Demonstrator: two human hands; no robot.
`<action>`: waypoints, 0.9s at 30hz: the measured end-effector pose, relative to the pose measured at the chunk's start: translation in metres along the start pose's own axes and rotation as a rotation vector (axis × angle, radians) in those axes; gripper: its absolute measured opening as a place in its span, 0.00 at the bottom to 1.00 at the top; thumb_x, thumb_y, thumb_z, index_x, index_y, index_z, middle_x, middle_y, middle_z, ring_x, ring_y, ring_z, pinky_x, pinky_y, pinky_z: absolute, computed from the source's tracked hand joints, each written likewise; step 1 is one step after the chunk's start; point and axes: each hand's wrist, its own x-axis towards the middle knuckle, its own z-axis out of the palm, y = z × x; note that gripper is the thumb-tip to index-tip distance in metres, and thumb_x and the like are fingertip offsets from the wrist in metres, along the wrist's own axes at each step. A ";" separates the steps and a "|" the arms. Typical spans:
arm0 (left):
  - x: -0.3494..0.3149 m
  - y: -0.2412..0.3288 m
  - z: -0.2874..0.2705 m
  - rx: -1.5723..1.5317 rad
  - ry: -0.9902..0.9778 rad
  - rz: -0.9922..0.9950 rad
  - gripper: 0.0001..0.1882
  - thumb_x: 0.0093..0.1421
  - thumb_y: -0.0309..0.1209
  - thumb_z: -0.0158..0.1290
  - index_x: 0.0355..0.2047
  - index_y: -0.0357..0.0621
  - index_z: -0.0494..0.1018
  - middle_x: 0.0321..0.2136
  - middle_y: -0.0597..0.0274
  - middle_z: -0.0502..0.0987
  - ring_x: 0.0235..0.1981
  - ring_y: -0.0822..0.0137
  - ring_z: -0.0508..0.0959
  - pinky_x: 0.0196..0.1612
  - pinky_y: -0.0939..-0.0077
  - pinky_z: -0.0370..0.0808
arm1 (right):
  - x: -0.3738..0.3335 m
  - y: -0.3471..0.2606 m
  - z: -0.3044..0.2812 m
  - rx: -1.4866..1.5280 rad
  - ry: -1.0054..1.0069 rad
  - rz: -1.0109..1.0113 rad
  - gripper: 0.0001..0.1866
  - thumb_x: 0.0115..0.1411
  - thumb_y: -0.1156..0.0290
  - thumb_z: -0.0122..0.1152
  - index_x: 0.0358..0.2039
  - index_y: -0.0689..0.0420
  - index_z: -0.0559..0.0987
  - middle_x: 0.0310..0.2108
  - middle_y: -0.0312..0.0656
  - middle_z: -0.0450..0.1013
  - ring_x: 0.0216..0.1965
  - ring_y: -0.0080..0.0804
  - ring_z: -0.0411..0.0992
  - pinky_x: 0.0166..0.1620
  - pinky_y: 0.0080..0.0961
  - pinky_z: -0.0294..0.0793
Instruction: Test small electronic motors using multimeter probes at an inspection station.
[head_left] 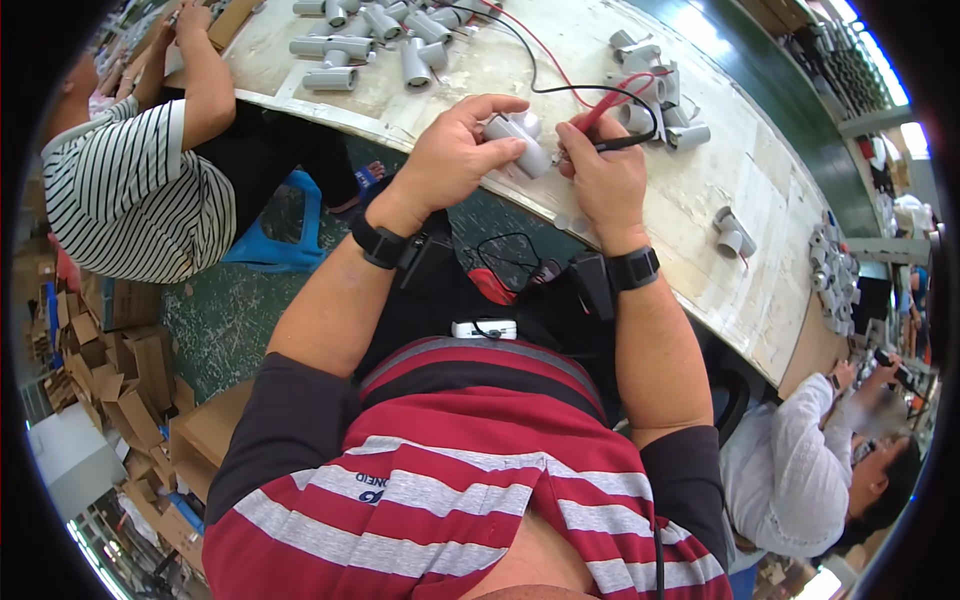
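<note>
Over the near edge of the table, my left hand (452,150) is closed around a grey T-shaped plastic housing (524,152) with a cylindrical body. Just to its right, my right hand (612,190) pinches a red test probe (603,108) and a black test probe (622,143) together. Their tips point toward the housing's lower right end; whether they touch it I cannot tell. From the probes, a red lead (545,58) and a black lead (534,62) run to the far edge of the view.
Similar grey housings (345,48) cluster at the far left of the worktable (765,180), with more (688,135) beyond my right hand. A single housing (735,235) lies farther right. Co-workers sit at left and lower right. A blue stool (290,235) and cardboard boxes (130,400) stand left.
</note>
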 end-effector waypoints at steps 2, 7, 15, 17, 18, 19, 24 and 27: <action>-0.002 0.005 0.008 0.332 0.091 0.151 0.22 0.64 0.29 0.63 0.59 0.42 0.77 0.52 0.54 0.78 0.48 0.66 0.80 0.52 0.74 0.78 | 0.000 -0.001 -0.001 -0.015 0.001 0.006 0.07 0.66 0.70 0.69 0.38 0.60 0.82 0.27 0.34 0.78 0.24 0.18 0.73 0.28 0.18 0.71; -0.002 0.005 0.015 0.697 0.236 0.420 0.26 0.59 0.29 0.64 0.59 0.44 0.76 0.60 0.43 0.71 0.55 0.50 0.78 0.57 0.63 0.77 | 0.001 0.002 -0.001 -0.006 -0.006 -0.001 0.07 0.66 0.70 0.69 0.38 0.60 0.82 0.27 0.34 0.78 0.24 0.18 0.73 0.28 0.18 0.71; -0.007 0.007 0.018 0.926 0.265 0.453 0.28 0.56 0.31 0.69 0.58 0.43 0.77 0.61 0.44 0.72 0.61 0.44 0.74 0.64 0.57 0.72 | 0.005 0.006 0.003 -0.044 0.018 -0.040 0.07 0.66 0.70 0.70 0.38 0.60 0.82 0.26 0.33 0.78 0.23 0.18 0.73 0.27 0.18 0.71; -0.008 0.007 0.026 0.972 0.247 0.495 0.27 0.56 0.31 0.69 0.57 0.43 0.78 0.60 0.44 0.72 0.61 0.44 0.73 0.64 0.56 0.71 | 0.006 0.008 0.002 -0.075 0.019 -0.085 0.08 0.65 0.69 0.70 0.37 0.60 0.82 0.25 0.33 0.77 0.23 0.18 0.72 0.27 0.18 0.71; -0.008 0.008 0.031 1.022 0.234 0.534 0.26 0.56 0.31 0.69 0.56 0.43 0.78 0.60 0.44 0.72 0.61 0.43 0.73 0.65 0.55 0.70 | 0.007 0.009 0.001 -0.091 0.019 -0.108 0.08 0.65 0.69 0.70 0.37 0.60 0.82 0.25 0.33 0.77 0.23 0.18 0.72 0.27 0.18 0.71; -0.007 0.008 0.034 1.071 0.222 0.573 0.25 0.56 0.31 0.68 0.55 0.43 0.79 0.60 0.44 0.72 0.62 0.43 0.73 0.66 0.54 0.69 | 0.006 0.009 0.000 -0.094 0.026 -0.109 0.08 0.65 0.69 0.70 0.37 0.60 0.82 0.25 0.33 0.77 0.23 0.18 0.72 0.27 0.18 0.71; 0.011 -0.002 0.021 1.229 0.115 0.602 0.20 0.58 0.33 0.64 0.51 0.42 0.80 0.58 0.41 0.74 0.62 0.44 0.73 0.68 0.49 0.66 | 0.006 -0.006 -0.004 0.015 0.059 -0.093 0.08 0.65 0.69 0.70 0.37 0.61 0.83 0.26 0.34 0.78 0.24 0.18 0.74 0.28 0.19 0.74; 0.032 -0.003 -0.006 1.524 0.248 0.695 0.15 0.62 0.32 0.59 0.47 0.40 0.80 0.57 0.40 0.75 0.62 0.45 0.73 0.69 0.49 0.64 | 0.008 -0.031 -0.016 0.079 0.103 -0.155 0.08 0.65 0.69 0.69 0.38 0.61 0.83 0.27 0.35 0.79 0.25 0.19 0.75 0.29 0.19 0.76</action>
